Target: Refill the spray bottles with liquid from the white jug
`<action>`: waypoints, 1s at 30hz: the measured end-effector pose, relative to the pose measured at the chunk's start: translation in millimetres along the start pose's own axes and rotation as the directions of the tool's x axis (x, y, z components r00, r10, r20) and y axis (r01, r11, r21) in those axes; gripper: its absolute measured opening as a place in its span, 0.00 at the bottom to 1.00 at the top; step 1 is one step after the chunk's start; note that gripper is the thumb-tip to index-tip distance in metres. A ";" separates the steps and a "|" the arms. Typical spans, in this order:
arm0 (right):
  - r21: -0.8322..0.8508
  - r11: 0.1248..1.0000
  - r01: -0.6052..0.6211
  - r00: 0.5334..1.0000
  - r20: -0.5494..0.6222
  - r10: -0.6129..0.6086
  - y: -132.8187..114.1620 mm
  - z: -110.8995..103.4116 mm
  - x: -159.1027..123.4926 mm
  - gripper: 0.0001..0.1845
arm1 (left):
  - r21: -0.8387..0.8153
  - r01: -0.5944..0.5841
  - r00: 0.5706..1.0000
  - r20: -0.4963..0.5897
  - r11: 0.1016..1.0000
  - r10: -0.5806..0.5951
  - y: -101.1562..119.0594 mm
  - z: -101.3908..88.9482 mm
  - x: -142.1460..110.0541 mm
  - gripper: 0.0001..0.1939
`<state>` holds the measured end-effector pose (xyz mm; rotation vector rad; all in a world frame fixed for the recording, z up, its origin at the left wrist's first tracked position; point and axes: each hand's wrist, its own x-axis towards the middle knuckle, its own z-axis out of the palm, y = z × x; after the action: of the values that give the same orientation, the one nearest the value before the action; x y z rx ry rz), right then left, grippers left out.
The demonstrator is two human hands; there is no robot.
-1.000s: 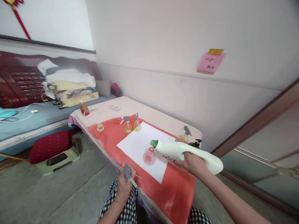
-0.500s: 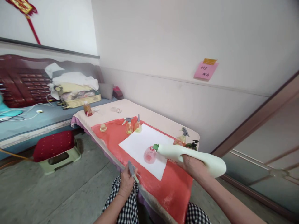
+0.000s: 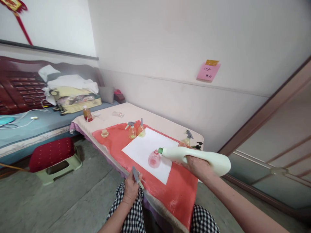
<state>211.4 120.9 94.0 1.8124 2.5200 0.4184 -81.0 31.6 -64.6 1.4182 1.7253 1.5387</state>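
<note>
My right hand (image 3: 197,165) is wrapped around a large white bottle (image 3: 209,158) with a green spout, held on its side. The spout sits at the open mouth of a small pink round bottle (image 3: 154,159), which stands on a white sheet (image 3: 145,149) over a red cloth (image 3: 181,191). My left hand (image 3: 130,190), resting at the table's near edge above my checked lap, grips a grey spray-pump head (image 3: 136,174) with its tube.
Two small yellow spray bottles (image 3: 136,130) stand at the sheet's far corner, another spray bottle (image 3: 187,138) beyond my right hand. A small cap (image 3: 104,132) and an amber bottle (image 3: 86,114) sit further left. A red stool (image 3: 52,153) and a bed (image 3: 29,124) lie left.
The white bottle has tipped lower, its spout now down at the pink bottle's mouth. My left hand has stayed at the table edge with the pump head.
</note>
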 end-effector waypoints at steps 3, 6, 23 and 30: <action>-0.032 0.999 0.004 1.000 -0.016 -0.004 0.0 -0.2 3.2 0.28 | 0.005 -0.001 1.000 0.000 1.000 0.001 -1.7 0.5 -0.2 0.11; -0.060 0.998 0.007 1.000 -0.023 -0.008 -0.1 -0.1 6.0 0.27 | 0.008 -0.001 1.000 0.004 1.000 0.001 -1.7 0.5 -0.9 0.11; -0.119 0.990 0.079 0.989 -0.115 -0.093 -3.4 -3.2 13.0 0.31 | -0.018 0.002 1.000 0.024 1.000 -0.001 -4.3 3.0 -2.1 0.11; -0.121 0.986 0.116 0.982 -0.134 -0.133 -3.8 -5.9 15.0 0.34 | -0.029 0.018 0.999 0.031 0.999 -0.018 -1.5 1.6 -2.4 0.12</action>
<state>201.9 132.5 101.0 1.6297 2.6222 0.6936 -79.3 30.5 -67.2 1.4009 1.6869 1.5190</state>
